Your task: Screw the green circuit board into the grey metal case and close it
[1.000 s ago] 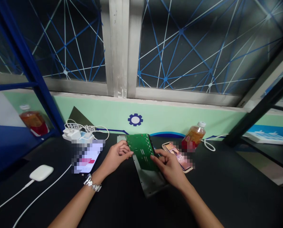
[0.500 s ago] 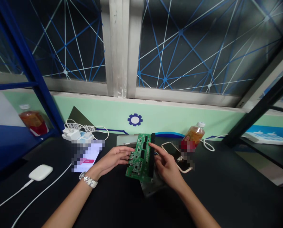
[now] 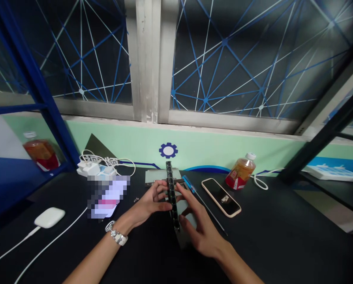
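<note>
A circuit board (image 3: 171,193) stands on edge in front of me, so I see only its dark connector side. My left hand (image 3: 153,199) grips it from the left with curled fingers. My right hand (image 3: 198,228) steadies it from the right, fingers spread against it. Under the board lies a grey metal plate (image 3: 183,232) on the black table (image 3: 283,244). A second grey plate (image 3: 155,176) lies just behind.
A blue-handled screwdriver (image 3: 194,193) and a phone (image 3: 220,196) lie to the right, an orange drink bottle (image 3: 240,172) behind them. To the left sit a lit phone (image 3: 107,196), white chargers with cables (image 3: 95,169), a white case (image 3: 49,217) and another bottle (image 3: 40,152).
The green board has been turned from lying flat to standing on edge. My right hand moved nearer to me. The screwdriver, hidden before, now shows.
</note>
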### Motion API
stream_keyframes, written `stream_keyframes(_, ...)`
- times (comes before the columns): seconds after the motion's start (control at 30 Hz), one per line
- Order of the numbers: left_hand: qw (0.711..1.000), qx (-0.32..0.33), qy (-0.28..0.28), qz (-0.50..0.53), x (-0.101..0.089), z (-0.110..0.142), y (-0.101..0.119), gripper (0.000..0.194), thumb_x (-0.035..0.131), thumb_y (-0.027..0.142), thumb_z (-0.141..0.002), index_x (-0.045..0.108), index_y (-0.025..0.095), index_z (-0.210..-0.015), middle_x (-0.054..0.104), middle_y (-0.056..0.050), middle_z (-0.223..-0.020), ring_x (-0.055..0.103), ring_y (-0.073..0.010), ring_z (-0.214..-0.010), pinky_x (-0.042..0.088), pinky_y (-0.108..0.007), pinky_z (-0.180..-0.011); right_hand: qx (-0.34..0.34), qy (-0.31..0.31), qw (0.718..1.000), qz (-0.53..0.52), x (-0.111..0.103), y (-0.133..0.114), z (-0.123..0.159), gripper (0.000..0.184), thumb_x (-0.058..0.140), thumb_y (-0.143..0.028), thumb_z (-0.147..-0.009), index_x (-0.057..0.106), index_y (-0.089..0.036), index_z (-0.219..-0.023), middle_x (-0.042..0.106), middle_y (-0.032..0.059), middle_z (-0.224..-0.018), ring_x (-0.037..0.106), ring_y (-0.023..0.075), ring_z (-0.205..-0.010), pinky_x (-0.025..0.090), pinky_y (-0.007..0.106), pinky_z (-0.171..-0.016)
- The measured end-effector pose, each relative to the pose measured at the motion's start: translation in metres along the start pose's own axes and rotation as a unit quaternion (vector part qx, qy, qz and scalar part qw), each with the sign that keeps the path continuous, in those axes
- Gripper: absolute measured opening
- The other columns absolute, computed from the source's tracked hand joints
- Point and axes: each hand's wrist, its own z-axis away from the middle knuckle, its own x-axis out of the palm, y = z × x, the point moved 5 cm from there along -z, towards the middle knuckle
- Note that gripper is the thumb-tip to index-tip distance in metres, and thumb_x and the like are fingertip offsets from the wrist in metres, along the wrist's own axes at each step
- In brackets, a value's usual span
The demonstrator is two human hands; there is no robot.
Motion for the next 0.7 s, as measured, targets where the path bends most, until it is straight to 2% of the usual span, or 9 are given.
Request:
stream_keyframes(0.1,1.000,0.003,0.011,-0.022,-0.001,0.000,0.003,0.056,0.080,0.015,-0.073,0.050,0.026,-0.119,0.054,-0.008,-0.123,0.053,-0.0242,-0.116,0.043,-0.039,-0.097,0.026,0.027,0.999,-0.030,-0.001,0.002,-0.002,0.066,0.058,-0.023,-0.088,0.034,-0.029,-0.150,0.039,0.0110,-0.150,0.054,0.0250,-0.117,0.056,0.032,-0.080)
stream_keyframes(0.2,0.998,-0.017,0.019,-0.066,-0.006,0.002,0.010,0.055,0.078,0.021,-0.077,0.050,0.024,-0.124,0.054,-0.010,-0.123,0.055,-0.0239,-0.113,0.043,-0.038,-0.097,0.106,0.072,0.989,-0.069,-0.004,0.014,-0.004,0.067,0.065,-0.028,-0.085,0.040,-0.028,-0.147,0.052,0.0114,-0.136,0.061,0.0188,-0.094,0.054,0.025,-0.065)
stream_keyframes(0.3,0.995,-0.051,0.019,-0.084,-0.017,0.007,0.023,0.044,0.066,0.030,-0.087,0.051,0.025,-0.128,0.053,-0.011,-0.129,0.055,-0.0240,-0.111,0.048,-0.037,-0.090,0.176,0.111,0.972,-0.111,-0.011,0.032,-0.004,0.063,0.062,-0.030,-0.088,0.041,-0.023,-0.147,0.062,0.0098,-0.120,0.060,0.0117,-0.073,0.050,0.021,-0.060)
stream_keyframes(0.37,0.996,-0.061,0.009,-0.071,-0.023,0.011,0.033,0.041,0.063,0.031,-0.089,0.053,0.024,-0.129,0.052,-0.013,-0.131,0.053,-0.0259,-0.115,0.050,-0.036,-0.087,0.201,0.114,0.964,-0.130,-0.013,0.042,-0.003,0.062,0.060,-0.030,-0.088,0.041,-0.019,-0.147,0.065,0.0081,-0.110,0.058,0.0098,-0.066,0.048,0.020,-0.058)
stream_keyframes(0.5,0.995,-0.079,-0.057,0.010,-0.018,0.015,0.039,0.045,0.064,0.022,-0.086,0.053,0.021,-0.130,0.050,-0.017,-0.137,0.053,-0.0313,-0.118,0.053,-0.043,-0.086,0.208,0.093,0.959,-0.168,-0.008,0.052,-0.005,0.060,0.064,-0.027,-0.085,0.047,-0.019,-0.141,0.068,0.0068,-0.107,0.063,0.0123,-0.072,0.051,0.024,-0.067)
stream_keyframes(0.6,0.988,-0.083,-0.109,0.075,-0.002,0.016,0.037,0.047,0.064,0.021,-0.084,0.052,0.019,-0.130,0.047,-0.019,-0.143,0.051,-0.0367,-0.125,0.048,-0.053,-0.094,0.213,0.070,0.947,-0.229,0.002,0.051,-0.005,0.057,0.069,-0.027,-0.080,0.054,-0.020,-0.135,0.068,0.0085,-0.110,0.066,0.0164,-0.080,0.053,0.029,-0.073)
stream_keyframes(0.7,0.982,-0.083,-0.140,0.100,0.014,0.015,0.034,0.048,0.065,0.020,-0.082,0.053,0.017,-0.128,0.044,-0.020,-0.147,0.044,-0.0385,-0.132,0.042,-0.056,-0.100,0.253,0.062,0.923,-0.283,0.011,0.047,-0.001,0.054,0.077,-0.032,-0.072,0.064,-0.019,-0.122,0.072,0.0085,-0.097,0.068,0.0213,-0.077,0.055,0.034,-0.070)
